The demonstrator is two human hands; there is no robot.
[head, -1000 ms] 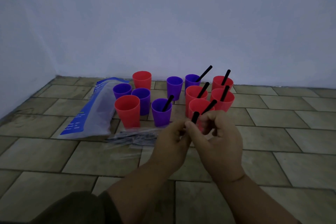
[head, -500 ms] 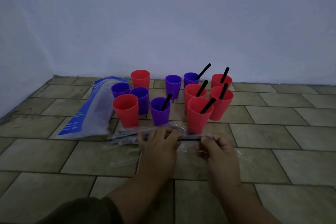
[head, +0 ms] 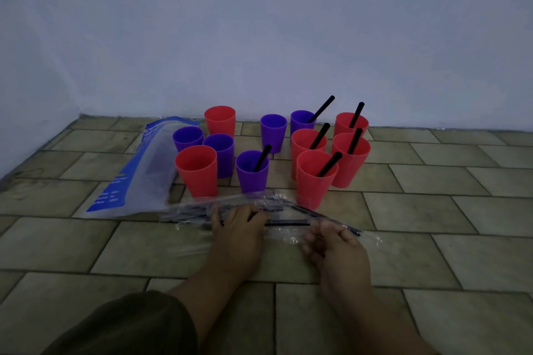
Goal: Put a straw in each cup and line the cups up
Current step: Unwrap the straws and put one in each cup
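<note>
Head view – both hands work low at the near side of the tiled floor, on a clear packet of black straws that lies just in front of the cups. The left hand grips the packet and holds it to the floor. The right hand has its fingers curled at the packet's loose end, beside one straw.

To do this well, I would keep the left hand firm and draw a single straw out lengthwise by its tip, so the film does not drag others along. Then carry it to an empty cup – the red one at the front left looks handiest – and lower it gently, since light cups probably tip.

Six cups hold straws and five do not. Dim light and blur hide whether the right hand pinches straw or film. How many straws remain cannot be counted.
</note>
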